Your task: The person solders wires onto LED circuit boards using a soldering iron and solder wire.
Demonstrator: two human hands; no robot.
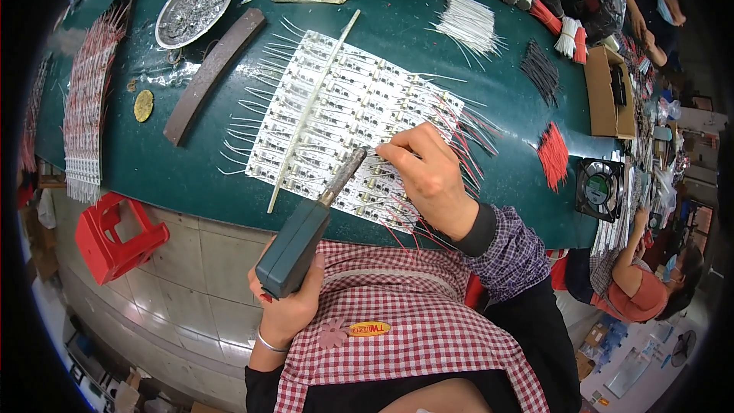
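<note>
My left hand (294, 302) is wrapped round the handle of a dark green soldering gun (294, 248), whose metal tip (353, 162) points up and right over the board. My right hand (428, 176) is closed in a pinch beside that tip, on what looks like a thin wire, mostly hidden by the fingers. Beneath both lies a white panel of small circuit boards (306, 107) with rows of components. White wires stick out from its left side, red, black and white ones from its right. A long pale strip (315, 107) lies across the panel.
On the green table (206, 176) are a metal dish (195, 9), a brown bar (214, 76), a yellow sponge (143, 105) and another wired panel (86, 107). White (468, 23), black (541, 70) and red wires (553, 157), a cardboard box (609, 92) and a fan (599, 190) lie right. Co-workers sit beyond.
</note>
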